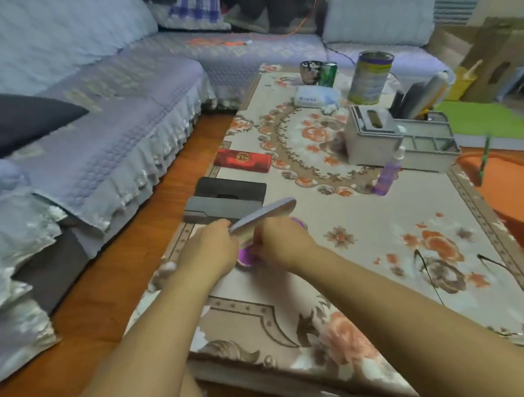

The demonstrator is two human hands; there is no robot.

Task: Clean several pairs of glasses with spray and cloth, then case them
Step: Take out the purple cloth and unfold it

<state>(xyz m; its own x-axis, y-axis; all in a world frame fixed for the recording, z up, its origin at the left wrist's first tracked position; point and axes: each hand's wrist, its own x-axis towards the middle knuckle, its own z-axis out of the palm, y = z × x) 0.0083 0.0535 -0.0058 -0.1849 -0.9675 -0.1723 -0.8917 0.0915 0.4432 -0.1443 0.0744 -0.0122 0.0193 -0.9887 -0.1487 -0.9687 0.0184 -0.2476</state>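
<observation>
Over the near left part of the table, both hands hold an open glasses case (265,215) with a grey-lavender lid tilted up to the right. My left hand (209,252) grips it at the lid's near end. My right hand (283,243) curls round its shiny purple lower part (246,257); the hands hide what lies inside. A purple spray bottle (388,172) stands mid-table to the right. Thin black-framed glasses (427,269) lie on the cloth at the right, with another thin black temple (493,264) further right. No separate cloth is plainly visible.
A red case (243,161), a black case (229,186) and a grey case (221,207) lie along the left table edge. A grey tissue box (370,136), grey tray (429,145), tall tin (370,78), green can (327,74) and wipes pack (316,96) fill the far end. A sofa (97,131) runs alongside at left.
</observation>
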